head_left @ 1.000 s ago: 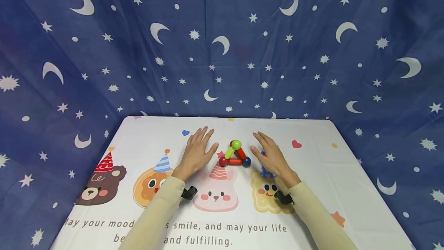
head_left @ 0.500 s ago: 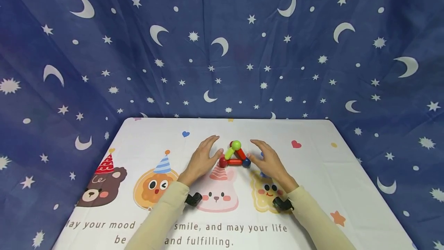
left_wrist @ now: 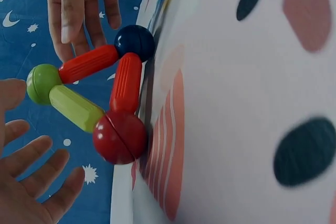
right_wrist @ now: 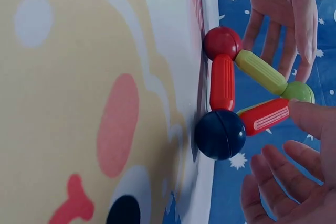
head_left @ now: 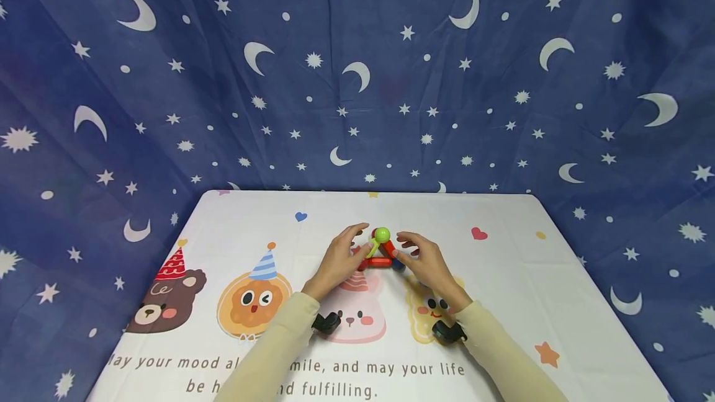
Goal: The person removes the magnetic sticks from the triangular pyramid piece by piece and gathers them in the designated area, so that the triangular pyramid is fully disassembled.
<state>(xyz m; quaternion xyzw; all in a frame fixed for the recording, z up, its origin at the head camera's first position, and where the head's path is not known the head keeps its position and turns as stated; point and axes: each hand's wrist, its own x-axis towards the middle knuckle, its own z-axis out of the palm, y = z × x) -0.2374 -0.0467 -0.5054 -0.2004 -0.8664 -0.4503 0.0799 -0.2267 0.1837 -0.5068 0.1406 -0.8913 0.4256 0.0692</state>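
Note:
A small pyramid of magnetic building rods and balls [head_left: 380,262] stands on the table in the head view. Its light green ball [left_wrist: 43,84] is at the top. A red ball [left_wrist: 119,137] and a dark blue ball [right_wrist: 220,134] form the near bottom corners, with a red rod [right_wrist: 223,82] between them. A green rod [right_wrist: 261,72] slopes up from the red ball. My left hand [head_left: 337,259] is beside the left side, fingers spread, thumb close to the top ball. My right hand [head_left: 427,263] flanks the right side, its thumb tip right at the sloping red rod [right_wrist: 266,116].
The white tablecloth [head_left: 491,290] carries printed cartoon figures and lettering. Behind the table hangs a blue curtain [head_left: 385,141] with moons and stars. A black wrist camera [head_left: 326,323] sits at the left cuff, another black camera [head_left: 449,331] at the right cuff.
Both hands have moved inward from either side, closing on the pyramid, and their fingers have bent a little. The pyramid stays in about the same place.

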